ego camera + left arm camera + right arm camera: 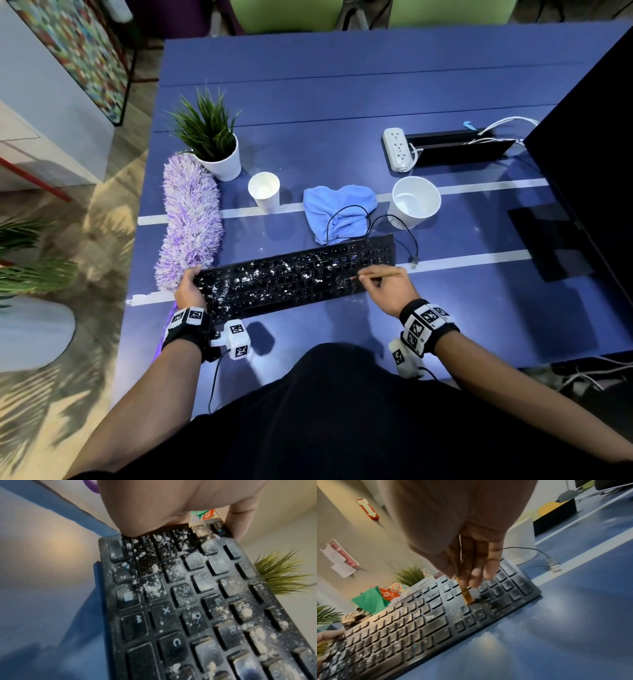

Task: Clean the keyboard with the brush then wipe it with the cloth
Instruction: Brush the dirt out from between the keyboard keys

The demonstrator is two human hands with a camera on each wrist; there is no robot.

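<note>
Leftmost on the blue worktop lies one fluffy purple-and-white duster, with one potted green plant in a white pot behind it. Next, the left hand grips the left end of the single black keyboard, thumb on the keys, fingers curled round the far edge. White powder speckles mostly its left and middle keys. Beyond the keyboard stand two white cups, a small paper cup and a wider white cup, with one crumpled light-blue cloth between them, touching the keyboard's far edge. Further right, the right hand pinches one thin wooden-handled brush, its bristles on keys near the right end. One white power strip lies far right.
</note>
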